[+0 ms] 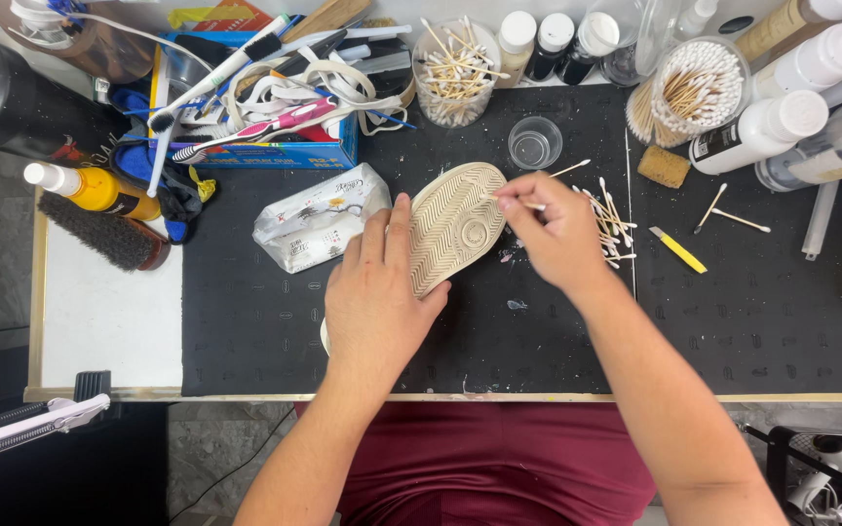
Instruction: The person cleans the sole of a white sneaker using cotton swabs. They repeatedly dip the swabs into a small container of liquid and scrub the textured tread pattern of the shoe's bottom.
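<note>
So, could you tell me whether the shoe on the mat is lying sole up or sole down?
Sole up: the shoe's tan, grooved tread faces the camera, steadied by the left hand while the right hand holds a cotton swab to it.

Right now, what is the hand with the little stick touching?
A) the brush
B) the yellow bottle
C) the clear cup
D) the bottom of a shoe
D: the right hand presses a cotton swab against the shoe sole, while the left hand steadies the shoe.
</note>
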